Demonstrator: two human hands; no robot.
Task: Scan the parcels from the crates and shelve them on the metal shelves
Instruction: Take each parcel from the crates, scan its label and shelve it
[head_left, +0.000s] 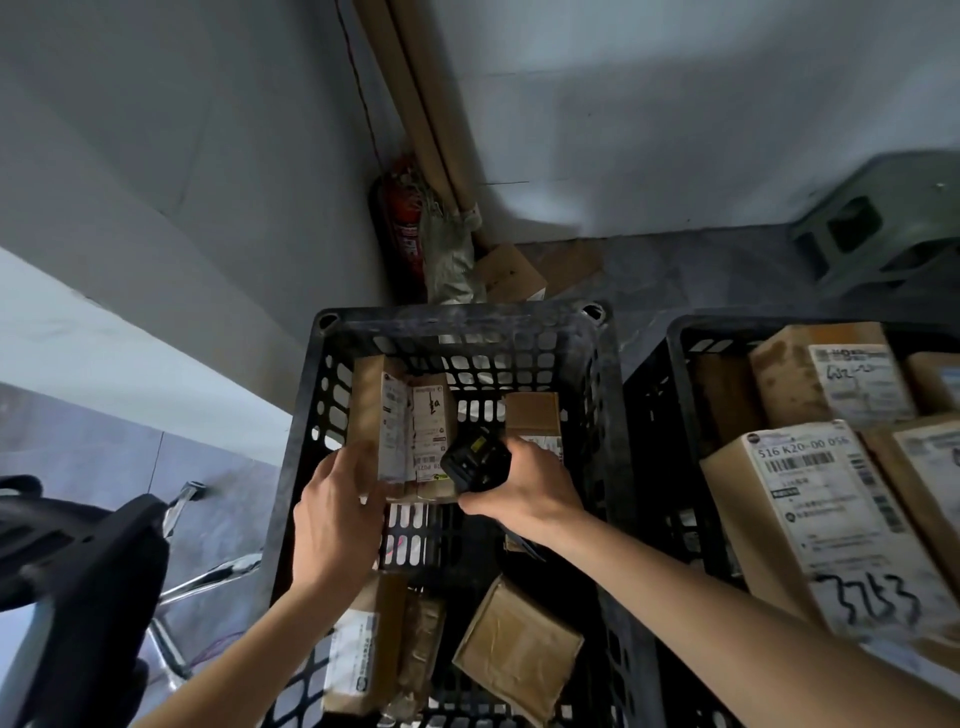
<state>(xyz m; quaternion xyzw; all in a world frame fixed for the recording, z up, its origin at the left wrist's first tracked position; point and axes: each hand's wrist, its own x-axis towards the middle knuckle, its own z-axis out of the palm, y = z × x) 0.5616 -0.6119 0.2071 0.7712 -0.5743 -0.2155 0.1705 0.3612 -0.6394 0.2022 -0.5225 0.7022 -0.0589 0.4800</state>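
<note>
While the left hand grips a long parcel lying lengthwise toward the crate's far edge, the right hand's fingers hold a scanner aimed at its label.

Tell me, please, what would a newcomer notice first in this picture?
First, the two hands in the middle: the left hand holds a labelled cardboard parcel over the black crate, while the right hand points a black scanner at it. Next, at the right, a second crate is packed with boxes, one marked 3753 by hand.
</note>
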